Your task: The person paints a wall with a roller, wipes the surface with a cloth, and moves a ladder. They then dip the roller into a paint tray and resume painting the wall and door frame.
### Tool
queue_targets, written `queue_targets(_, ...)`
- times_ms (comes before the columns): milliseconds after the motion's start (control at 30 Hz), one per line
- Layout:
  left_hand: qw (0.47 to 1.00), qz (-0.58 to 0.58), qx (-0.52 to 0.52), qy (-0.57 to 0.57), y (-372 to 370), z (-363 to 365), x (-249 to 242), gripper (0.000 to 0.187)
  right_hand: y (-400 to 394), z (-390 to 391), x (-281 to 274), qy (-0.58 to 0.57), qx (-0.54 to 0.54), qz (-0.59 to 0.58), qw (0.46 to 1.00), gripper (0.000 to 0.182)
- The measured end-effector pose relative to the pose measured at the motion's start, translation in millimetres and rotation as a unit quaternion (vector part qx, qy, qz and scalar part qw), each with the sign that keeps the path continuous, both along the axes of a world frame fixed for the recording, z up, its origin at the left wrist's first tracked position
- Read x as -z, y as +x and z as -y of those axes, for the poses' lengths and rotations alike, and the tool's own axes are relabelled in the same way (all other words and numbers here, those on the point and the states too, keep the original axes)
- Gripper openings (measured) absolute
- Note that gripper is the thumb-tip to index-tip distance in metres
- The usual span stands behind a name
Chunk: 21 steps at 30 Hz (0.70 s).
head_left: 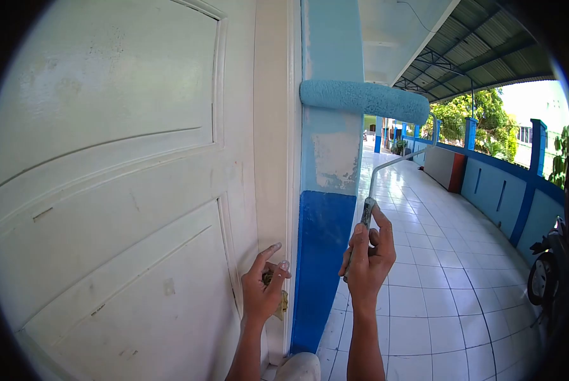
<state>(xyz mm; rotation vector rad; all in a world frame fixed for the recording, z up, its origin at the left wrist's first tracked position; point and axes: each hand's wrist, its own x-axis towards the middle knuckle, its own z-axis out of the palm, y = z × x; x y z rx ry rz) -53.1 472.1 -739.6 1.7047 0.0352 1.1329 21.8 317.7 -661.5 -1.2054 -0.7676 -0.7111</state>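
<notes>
My right hand is closed round the dark, paint-marked handle of a paint roller. The roller's fluffy cover is loaded with light blue paint and lies level across the upper part of a wall column, seeming to touch it. A bent metal rod joins cover and handle. Under the cover, a pale patch of bare or flaking surface shows between light blue above and dark blue below. My left hand is curled at the edge of a white door, round a brass-coloured doorknob, which its fingers partly hide.
A white door frame stands between door and column. White floor tiles run along the corridor to the right. A low blue wall borders it, with a parked motorcycle at the far right and a red-sided box farther back.
</notes>
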Motion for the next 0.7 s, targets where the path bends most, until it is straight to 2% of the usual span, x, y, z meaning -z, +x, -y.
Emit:
queue_targets(200, 0.999, 0.011, 0.032, 0.024, 20.1, 10.4, 6.9, 0.05, -0.6, 14.0, 47.4, -0.031, 0.022, -0.01, 0.999, 0.037)
queue_targets(333, 0.997, -0.045, 0.041, 0.04, 18.6, 9.1, 2.2, 0.064, -2.6, 8.3, 6.0, -0.012, 0.018, -0.015, 1.0, 0.036)
queue_targets(500, 0.997, 0.018, 0.056, 0.052, 17.7, -3.0, 18.0, 0.067, 10.7, -4.1, -55.2, -0.008, 0.043, 0.008, 0.999, 0.036)
queue_targets(633, 0.996, -0.003, 0.08, 0.024, 10.4, -7.2, 23.5, 0.068, 9.0, 0.6, -58.0, -0.015, 0.049, 0.004, 0.999, 0.036)
queue_targets(700, 0.995, 0.006, 0.094, 0.018, 11.0, -10.3, 32.8, 0.068, 5.4, 5.0, -41.2, -0.017, 0.055, -0.008, 0.998, 0.037)
